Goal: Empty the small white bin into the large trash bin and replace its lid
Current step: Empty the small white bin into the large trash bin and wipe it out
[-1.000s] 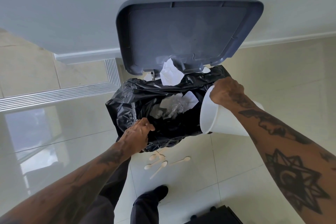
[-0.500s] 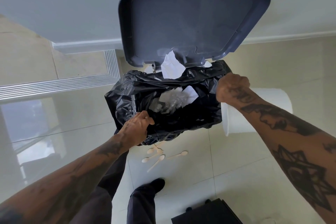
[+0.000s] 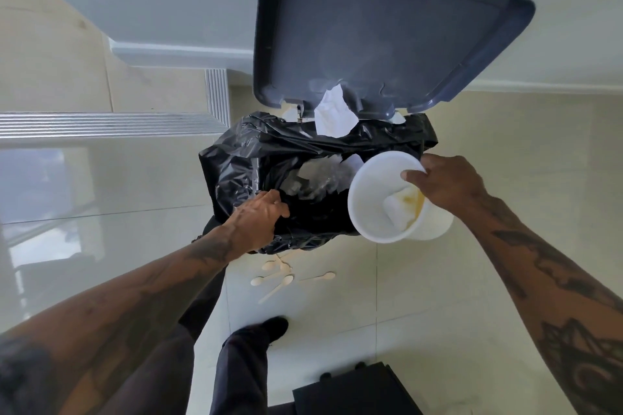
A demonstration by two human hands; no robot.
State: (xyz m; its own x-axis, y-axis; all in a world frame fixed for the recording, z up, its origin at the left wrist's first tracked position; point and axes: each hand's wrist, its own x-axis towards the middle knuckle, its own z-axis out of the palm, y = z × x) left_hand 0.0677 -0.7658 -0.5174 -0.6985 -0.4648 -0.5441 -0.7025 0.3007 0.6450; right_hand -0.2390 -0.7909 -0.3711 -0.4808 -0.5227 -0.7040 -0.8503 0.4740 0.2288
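The large trash bin stands in the middle, lined with a black bag [image 3: 242,165], its grey lid [image 3: 381,27] tipped up against the wall. Paper and clear plastic [image 3: 317,175] lie inside it. My right hand [image 3: 445,182] grips the rim of the small white bin [image 3: 374,209], held beside the large bin's right edge with its mouth turned toward me. A yellowish stain shows on the bottom inside. My left hand [image 3: 259,216] clutches the near edge of the black bag. The small bin's lid is not in view.
Several pale plastic spoons [image 3: 279,276] lie on the tiled floor in front of the large bin. My dark shoe [image 3: 269,327] and trouser leg are below them. A black object [image 3: 357,391] sits at the bottom edge. A metal door track [image 3: 111,125] runs along the left.
My right hand has swung the small white bin from tipped over the large bin, out to the right, and now turned its mouth toward me. My left hand kept its hold on the bag.
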